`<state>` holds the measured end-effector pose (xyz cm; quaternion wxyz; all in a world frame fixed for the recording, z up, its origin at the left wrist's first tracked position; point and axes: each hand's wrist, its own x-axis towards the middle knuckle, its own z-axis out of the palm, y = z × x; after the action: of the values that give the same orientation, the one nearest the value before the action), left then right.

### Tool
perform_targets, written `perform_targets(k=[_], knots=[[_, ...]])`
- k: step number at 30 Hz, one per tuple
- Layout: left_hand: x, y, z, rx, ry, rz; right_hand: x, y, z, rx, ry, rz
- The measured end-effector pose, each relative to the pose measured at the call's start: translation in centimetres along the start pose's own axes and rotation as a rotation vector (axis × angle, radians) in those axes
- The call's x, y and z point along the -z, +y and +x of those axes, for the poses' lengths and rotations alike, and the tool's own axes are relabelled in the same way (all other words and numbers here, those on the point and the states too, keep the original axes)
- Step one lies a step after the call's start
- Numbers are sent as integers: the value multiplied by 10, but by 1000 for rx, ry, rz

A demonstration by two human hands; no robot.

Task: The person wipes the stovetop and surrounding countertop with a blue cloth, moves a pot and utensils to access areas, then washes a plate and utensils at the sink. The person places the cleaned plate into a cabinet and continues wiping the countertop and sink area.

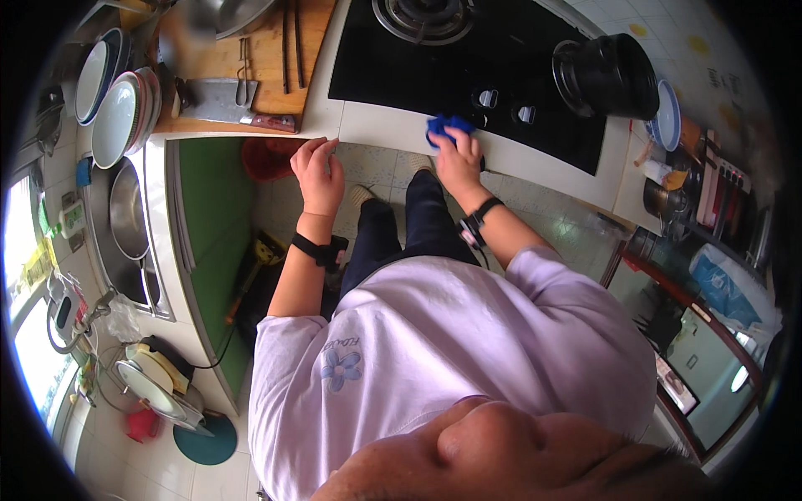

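My right hand (459,161) presses a crumpled blue cloth (448,127) onto the white front edge of the counter (388,122). The cloth lies just before the black glass gas hob (413,72), left of its two knobs (489,98). My left hand (317,178) holds nothing. Its loosely bent fingers are at the counter's edge, close to the wooden cutting board (276,62). On that board lies a cleaver with a reddish-brown handle (274,122), nearest my left fingertips.
A black pot (617,75) stands on the hob's right burner. Stacked bowls (116,122) are beside the board. Metal tongs (242,75) and chopsticks (292,47) lie on it. A metal sink (119,275) holding a pan (130,213) is at left. A red basin (266,156) sits below the counter.
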<state>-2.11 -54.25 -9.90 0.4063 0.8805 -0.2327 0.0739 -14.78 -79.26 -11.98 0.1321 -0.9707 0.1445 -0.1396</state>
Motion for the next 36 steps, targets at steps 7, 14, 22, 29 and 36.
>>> perform_targets(k=[7,14,22,29,36], knots=[[19,-23,0,-46,12,57,82,80,-26,-125,16,292],[9,-18,-1,-41,-59,52,33,82,13,-267,286,200],[-21,12,22,-115,-61,-24,-4,-68,31,47,-321,834],[-33,20,54,-132,15,-62,65,1,20,54,-36,533],[-45,23,44,-59,-40,-64,21,10,19,-161,-17,138]])
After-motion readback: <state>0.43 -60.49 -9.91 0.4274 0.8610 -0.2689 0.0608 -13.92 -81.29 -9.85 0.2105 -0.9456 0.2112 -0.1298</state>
